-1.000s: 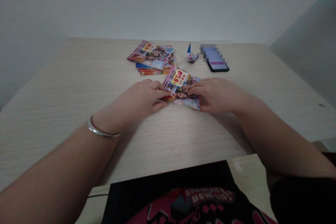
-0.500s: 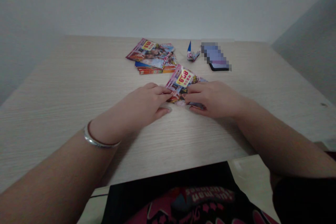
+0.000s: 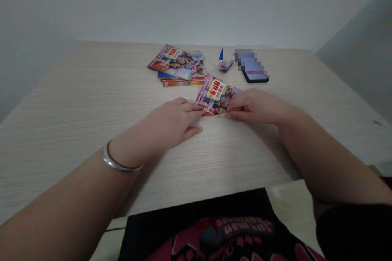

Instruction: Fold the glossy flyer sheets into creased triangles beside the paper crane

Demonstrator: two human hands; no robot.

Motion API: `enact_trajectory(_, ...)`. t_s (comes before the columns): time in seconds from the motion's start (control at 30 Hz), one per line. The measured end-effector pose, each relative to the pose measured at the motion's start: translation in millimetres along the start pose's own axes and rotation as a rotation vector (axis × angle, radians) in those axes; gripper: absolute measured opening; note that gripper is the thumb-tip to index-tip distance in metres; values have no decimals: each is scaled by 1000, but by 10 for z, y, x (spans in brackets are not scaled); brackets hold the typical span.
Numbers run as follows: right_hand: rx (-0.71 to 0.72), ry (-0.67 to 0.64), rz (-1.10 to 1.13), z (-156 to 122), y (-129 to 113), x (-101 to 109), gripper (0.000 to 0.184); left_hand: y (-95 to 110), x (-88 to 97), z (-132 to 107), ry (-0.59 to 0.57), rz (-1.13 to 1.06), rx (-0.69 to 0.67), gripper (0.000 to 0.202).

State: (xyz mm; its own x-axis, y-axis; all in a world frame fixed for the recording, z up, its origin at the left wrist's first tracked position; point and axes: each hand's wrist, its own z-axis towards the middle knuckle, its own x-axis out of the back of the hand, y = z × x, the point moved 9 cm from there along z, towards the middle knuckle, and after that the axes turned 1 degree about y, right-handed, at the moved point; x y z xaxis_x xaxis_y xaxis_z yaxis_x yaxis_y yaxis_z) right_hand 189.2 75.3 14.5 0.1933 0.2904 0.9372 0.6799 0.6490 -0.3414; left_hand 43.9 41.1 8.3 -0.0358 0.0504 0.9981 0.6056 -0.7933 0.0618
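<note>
A printed sheet of paper [image 3: 216, 96] with a yellow price label lies folded on the table in front of me, its near edge a straight crease. My left hand [image 3: 171, 124] rests flat with fingertips on the paper's left corner and the thumb apart on the table. At the paper's right side, my right hand [image 3: 257, 106] pinches the folded edge between thumb and fingers. Part of the paper's right end is hidden under that hand.
A stack of similar printed papers [image 3: 177, 63] lies at the back of the pale wooden table [image 3: 92, 102]. Right of it stands a small folded paper crane [image 3: 225, 64] with a blue tip. A phone [image 3: 255, 69] lies farther right. Behind the table is a wall [image 3: 196, 4].
My right hand has shifted slightly right and its fingers have closed on the paper's edge. The near edge of the paper now lies flatter and straighter. My left hand has hardly moved.
</note>
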Motion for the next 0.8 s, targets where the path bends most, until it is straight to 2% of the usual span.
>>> enact_trajectory(0.2,-168,-13,53,-8,202,19,22,87,-17,17,15,-28,-56,48)
enact_trajectory(0.47,-269,-5,87,-28,505,6,26,129,-17,19,-18,-71,-48,67)
enact_trajectory(0.63,-303,9,47,-3,526,10,27,153,-41,33,-58,-17,-33,65)
enact_trajectory(0.8,-333,29,-36,51,495,-4,23,188,-50,22,3,67,-55,61)
